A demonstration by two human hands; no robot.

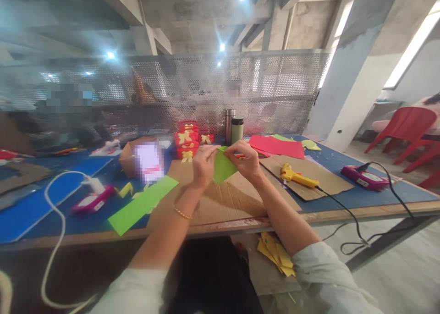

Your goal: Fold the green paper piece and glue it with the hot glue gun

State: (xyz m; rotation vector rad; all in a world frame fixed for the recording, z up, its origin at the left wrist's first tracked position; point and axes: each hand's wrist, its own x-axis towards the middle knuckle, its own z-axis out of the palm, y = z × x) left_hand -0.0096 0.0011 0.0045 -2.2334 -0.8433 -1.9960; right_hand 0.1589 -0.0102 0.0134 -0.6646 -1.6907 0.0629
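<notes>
A piece of green paper point(222, 169) is held up between my two hands over a brown cardboard sheet point(220, 208). My left hand point(205, 165) pinches its upper left edge. On the other side, my right hand point(245, 158) grips the top right edge, fingers closed. The paper hangs to a point below my fingertips. Left of my forearm lies a longer green paper strip point(144, 204), partly over the cardboard. Behind my left hand stand stacked red boxes point(187, 137) with yellow bows.
A yellow glue gun point(299, 176) rests on cardboard at right, its cord crossing the table edge. Purple power strips point(365, 177) sit on both sides. Red paper point(277, 146), two flasks point(236, 129) and a perforated metal screen point(206, 85) stand or lie farther back.
</notes>
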